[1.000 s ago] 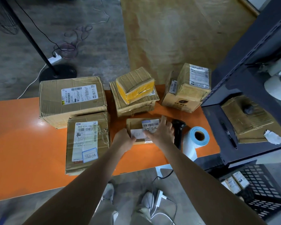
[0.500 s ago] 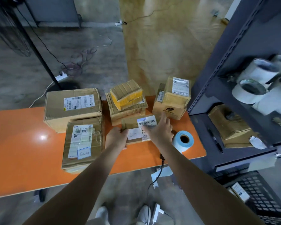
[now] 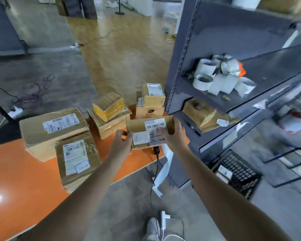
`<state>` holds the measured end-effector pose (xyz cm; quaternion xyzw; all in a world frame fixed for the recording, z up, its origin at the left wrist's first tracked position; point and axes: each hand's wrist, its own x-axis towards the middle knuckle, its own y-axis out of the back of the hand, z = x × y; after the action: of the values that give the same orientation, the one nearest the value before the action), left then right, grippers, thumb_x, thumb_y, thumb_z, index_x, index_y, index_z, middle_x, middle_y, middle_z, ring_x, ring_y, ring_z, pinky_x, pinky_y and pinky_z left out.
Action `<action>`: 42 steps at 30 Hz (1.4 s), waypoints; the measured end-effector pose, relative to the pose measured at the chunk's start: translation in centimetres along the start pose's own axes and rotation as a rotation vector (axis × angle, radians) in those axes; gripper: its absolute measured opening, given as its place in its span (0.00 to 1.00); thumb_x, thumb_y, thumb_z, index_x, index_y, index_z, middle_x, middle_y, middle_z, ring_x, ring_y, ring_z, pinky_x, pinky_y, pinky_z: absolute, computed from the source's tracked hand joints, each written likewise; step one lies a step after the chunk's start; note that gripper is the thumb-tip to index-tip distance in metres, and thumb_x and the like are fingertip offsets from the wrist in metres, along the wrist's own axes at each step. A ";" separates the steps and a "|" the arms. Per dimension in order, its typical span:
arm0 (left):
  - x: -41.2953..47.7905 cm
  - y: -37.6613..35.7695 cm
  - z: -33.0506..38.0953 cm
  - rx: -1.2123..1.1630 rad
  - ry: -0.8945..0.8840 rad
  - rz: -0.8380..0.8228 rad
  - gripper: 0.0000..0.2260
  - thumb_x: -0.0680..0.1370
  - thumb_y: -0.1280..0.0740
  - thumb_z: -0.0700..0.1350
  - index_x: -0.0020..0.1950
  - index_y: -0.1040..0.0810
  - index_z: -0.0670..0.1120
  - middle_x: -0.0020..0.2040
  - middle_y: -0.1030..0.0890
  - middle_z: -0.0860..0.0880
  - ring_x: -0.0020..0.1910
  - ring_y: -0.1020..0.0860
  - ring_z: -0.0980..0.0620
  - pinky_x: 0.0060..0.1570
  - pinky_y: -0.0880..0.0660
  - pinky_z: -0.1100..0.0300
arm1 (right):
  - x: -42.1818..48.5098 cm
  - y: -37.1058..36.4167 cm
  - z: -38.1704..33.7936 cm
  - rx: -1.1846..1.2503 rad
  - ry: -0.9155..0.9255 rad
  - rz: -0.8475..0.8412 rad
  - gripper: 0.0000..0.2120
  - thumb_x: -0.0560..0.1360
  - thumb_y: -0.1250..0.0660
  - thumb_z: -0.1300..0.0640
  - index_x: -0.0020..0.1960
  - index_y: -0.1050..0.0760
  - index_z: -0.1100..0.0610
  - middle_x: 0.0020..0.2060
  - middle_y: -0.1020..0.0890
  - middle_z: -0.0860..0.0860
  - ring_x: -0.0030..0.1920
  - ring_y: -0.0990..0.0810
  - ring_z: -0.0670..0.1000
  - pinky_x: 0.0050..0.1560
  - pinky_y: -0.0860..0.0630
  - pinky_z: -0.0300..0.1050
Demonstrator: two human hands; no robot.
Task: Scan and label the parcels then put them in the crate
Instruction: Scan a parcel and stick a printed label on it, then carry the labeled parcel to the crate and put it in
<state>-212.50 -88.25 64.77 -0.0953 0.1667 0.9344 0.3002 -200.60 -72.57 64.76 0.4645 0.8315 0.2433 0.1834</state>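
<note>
Small parcel: flat brown cardboard, held at the centre of the frame over the right end of the orange table. Its top face carries a white barcode label. Whether its underside touches the table cannot be told.

Left hand: grips the parcel's left edge, fingers curled round it.

Right hand: grips the parcel's right side, thumb lying across the label, fingers wrapped over the far right edge.

Directly below the parcel: a black scanner shows in part at the table edge, its cable running down toward the floor. A white label strip hangs off the table just right of it.

Other parcels on the table:
- two-box stack, just above the held parcel;
- yellow-taped parcel lying on a wider box, upper left of the held parcel;
- large box, left of centre;
- long labelled parcel in front of the large box and touching it.

Right half of the frame: grey shelf unit. White tape rolls are piled on a middle shelf; a cardboard box sits on the shelf below. A black crate stands on the floor at lower right with at least one labelled parcel in it.
</note>
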 end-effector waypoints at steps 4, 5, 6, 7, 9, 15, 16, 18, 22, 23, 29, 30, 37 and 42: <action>-4.1 -1.6 0.0 -0.083 -0.032 -0.130 0.11 0.82 0.38 0.52 0.55 0.31 0.45 0.46 0.25 0.50 0.43 0.22 0.51 0.46 0.19 0.47 | -5.4 3.3 2.1 0.003 -0.055 0.105 0.37 0.74 0.32 0.39 0.77 0.45 0.45 0.65 0.32 0.54 0.60 0.27 0.52 0.58 0.28 0.47; -5.0 -2.2 -0.2 -0.088 -0.043 -0.148 0.10 0.82 0.38 0.52 0.54 0.31 0.45 0.45 0.25 0.50 0.43 0.22 0.50 0.45 0.18 0.49 | -6.6 4.2 2.8 0.018 -0.071 0.134 0.37 0.74 0.31 0.40 0.77 0.44 0.45 0.64 0.31 0.53 0.58 0.27 0.51 0.56 0.29 0.45; -6.0 -2.9 -0.2 -0.087 -0.054 -0.165 0.10 0.82 0.38 0.51 0.54 0.31 0.45 0.46 0.25 0.50 0.43 0.22 0.51 0.42 0.19 0.53 | -7.9 5.2 3.4 0.031 -0.082 0.168 0.37 0.74 0.31 0.41 0.77 0.44 0.45 0.63 0.31 0.52 0.57 0.28 0.49 0.54 0.29 0.44; -7.0 -3.7 -0.2 -0.079 -0.068 -0.187 0.10 0.82 0.38 0.51 0.54 0.30 0.45 0.46 0.24 0.50 0.43 0.22 0.52 0.37 0.20 0.58 | -9.1 6.3 4.0 0.038 -0.096 0.204 0.37 0.74 0.31 0.41 0.77 0.44 0.45 0.62 0.31 0.51 0.56 0.28 0.48 0.53 0.29 0.43; -8.7 -5.2 -0.1 -0.085 -0.080 -0.264 0.10 0.82 0.38 0.52 0.54 0.30 0.47 0.48 0.23 0.49 0.44 0.22 0.53 0.34 0.22 0.62 | -11.4 8.3 5.2 0.026 -0.130 0.263 0.37 0.74 0.30 0.40 0.77 0.43 0.46 0.60 0.32 0.49 0.56 0.28 0.47 0.54 0.27 0.45; -13.1 -10.4 0.6 -0.008 -0.132 -0.405 0.13 0.81 0.38 0.54 0.55 0.29 0.45 0.53 0.22 0.44 0.50 0.20 0.46 0.38 0.20 0.55 | -16.7 14.2 9.4 0.061 -0.208 0.411 0.36 0.73 0.30 0.40 0.74 0.37 0.52 0.61 0.28 0.51 0.58 0.25 0.50 0.55 0.24 0.46; -14.0 -11.5 0.8 0.006 -0.150 -0.429 0.13 0.81 0.38 0.54 0.56 0.29 0.45 0.53 0.22 0.44 0.50 0.20 0.46 0.36 0.20 0.57 | -17.6 15.2 10.2 0.074 -0.213 0.437 0.36 0.72 0.30 0.39 0.74 0.37 0.53 0.61 0.27 0.51 0.59 0.25 0.51 0.55 0.24 0.46; -15.6 -13.9 1.1 0.033 -0.167 -0.484 0.14 0.81 0.38 0.55 0.58 0.29 0.45 0.54 0.22 0.46 0.51 0.21 0.46 0.36 0.20 0.58 | -19.3 17.5 11.7 0.088 -0.222 0.485 0.34 0.73 0.30 0.40 0.73 0.35 0.53 0.58 0.25 0.50 0.56 0.23 0.50 0.51 0.24 0.44; -19.7 -19.5 1.9 0.063 -0.194 -0.589 0.13 0.81 0.38 0.53 0.57 0.30 0.43 0.53 0.24 0.47 0.46 0.22 0.51 0.38 0.20 0.57 | -22.6 22.8 15.6 0.106 -0.277 0.561 0.30 0.73 0.30 0.41 0.70 0.34 0.51 0.55 0.23 0.48 0.52 0.21 0.49 0.51 0.21 0.50; -20.9 -21.1 2.0 0.074 -0.202 -0.608 0.14 0.81 0.38 0.53 0.58 0.30 0.43 0.52 0.24 0.48 0.45 0.22 0.52 0.38 0.19 0.56 | -23.2 24.2 16.9 0.098 -0.293 0.576 0.31 0.73 0.30 0.40 0.71 0.34 0.50 0.57 0.23 0.50 0.54 0.22 0.50 0.54 0.22 0.50; -28.4 -32.0 2.4 0.080 -0.219 -0.664 0.12 0.81 0.38 0.51 0.55 0.30 0.43 0.46 0.24 0.52 0.42 0.23 0.55 0.40 0.21 0.55 | -26.4 34.0 25.3 0.106 -0.329 0.619 0.33 0.71 0.31 0.37 0.70 0.34 0.50 0.59 0.23 0.51 0.57 0.22 0.51 0.58 0.23 0.53; -29.6 -33.8 2.4 0.075 -0.218 -0.667 0.12 0.82 0.38 0.51 0.55 0.31 0.43 0.46 0.24 0.51 0.42 0.23 0.54 0.39 0.21 0.56 | -26.8 35.7 26.7 0.100 -0.329 0.619 0.32 0.72 0.31 0.38 0.70 0.34 0.50 0.59 0.23 0.50 0.57 0.22 0.50 0.58 0.23 0.52; -35.4 -44.9 3.4 0.090 -0.201 -0.593 0.12 0.80 0.36 0.53 0.52 0.29 0.44 0.45 0.22 0.49 0.43 0.21 0.50 0.44 0.19 0.47 | -27.1 46.2 34.3 0.058 -0.319 0.568 0.31 0.74 0.33 0.39 0.71 0.35 0.51 0.61 0.25 0.51 0.58 0.23 0.52 0.57 0.26 0.48; -35.3 -50.5 4.1 0.079 -0.157 -0.541 0.12 0.81 0.37 0.53 0.52 0.29 0.44 0.46 0.22 0.49 0.42 0.21 0.51 0.45 0.19 0.48 | -23.4 50.3 37.7 0.064 -0.277 0.496 0.32 0.74 0.32 0.40 0.72 0.36 0.52 0.61 0.26 0.52 0.60 0.24 0.52 0.60 0.25 0.52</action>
<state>-154.53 -66.81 65.58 -0.0518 0.1478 0.8175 0.5543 -134.46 -61.31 64.84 0.6882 0.6666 0.1888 0.2153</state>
